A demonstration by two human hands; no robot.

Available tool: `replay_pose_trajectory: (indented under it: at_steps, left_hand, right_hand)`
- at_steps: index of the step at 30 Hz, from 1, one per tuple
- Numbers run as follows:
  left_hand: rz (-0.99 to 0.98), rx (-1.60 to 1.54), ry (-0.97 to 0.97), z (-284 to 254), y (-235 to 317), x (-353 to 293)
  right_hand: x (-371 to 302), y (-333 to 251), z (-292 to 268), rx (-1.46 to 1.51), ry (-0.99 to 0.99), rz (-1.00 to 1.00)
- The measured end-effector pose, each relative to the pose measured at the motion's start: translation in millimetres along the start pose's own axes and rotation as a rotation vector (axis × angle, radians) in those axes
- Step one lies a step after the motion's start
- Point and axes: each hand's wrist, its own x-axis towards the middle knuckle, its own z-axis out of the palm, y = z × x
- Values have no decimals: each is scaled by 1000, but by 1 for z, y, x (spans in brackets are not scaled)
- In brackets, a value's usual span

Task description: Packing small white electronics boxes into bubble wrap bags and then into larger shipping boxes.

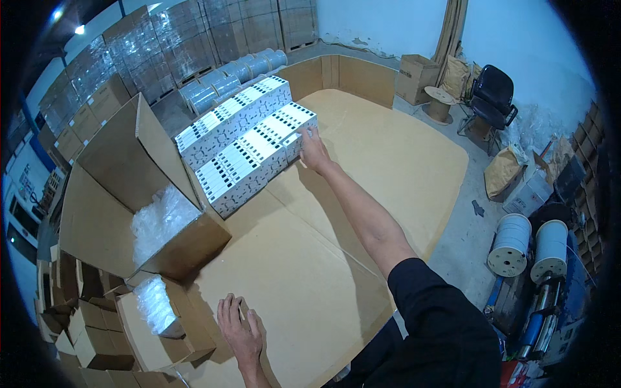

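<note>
Two long rows of slim white boxes with dark patterned sides stand side by side on the cardboard-covered table, the far row (236,116) behind the near row (255,152). At the right end of the near row, my right hand (314,152) has its fingers closed on a small white box (293,147); part of the grip is hidden. My left hand (240,328) holds nothing and hovers or rests low over the table, fingers stretched out, beside an opened carton (194,323) with bubble wrap (155,304) in it.
A large open carton (97,213) holding clear plastic wrap (165,220) stands left of the rows. Cardboard walls (365,81) edge the table's far side. Beyond are wrapped pallets (187,39), spools (511,242) and a black chair (491,97). Folded cartons (97,330) lie at lower left.
</note>
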Motion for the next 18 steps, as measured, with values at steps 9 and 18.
replay_pose_trajectory:
  at_steps: [9,18]
  left_hand:
    - [19,10,6,-3,6,1]
    - [38,-105,65,4,-3,3]
  right_hand:
    - [-11,19,-22,14,-58,-63]
    - [-106,-18,-79,111,-6,-138]
